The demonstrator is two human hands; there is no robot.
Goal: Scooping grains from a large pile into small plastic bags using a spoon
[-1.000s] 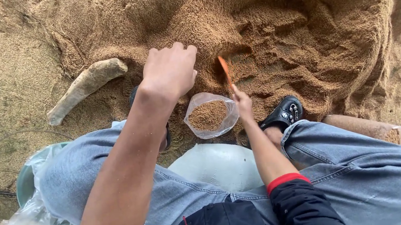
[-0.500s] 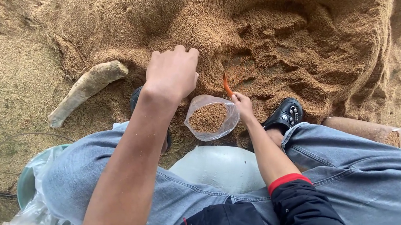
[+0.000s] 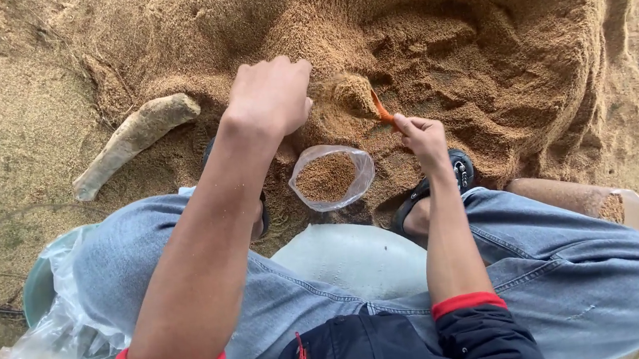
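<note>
orange scoop [image 3: 381,108] now deeper in sawdust [image 3: 433,46]

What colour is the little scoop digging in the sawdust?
Orange: the thin orange scoop in the right hand, head view.

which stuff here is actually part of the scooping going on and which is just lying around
In use:
- left hand pressed on the tan sawdust heap
- right hand holding a thin orange scoop
- clear plastic bag part-filled with sawdust

Lying about:
- pale long filled bag
- crumpled clear plastic in a green basin
- sawdust-dusted packed bag at right
</note>
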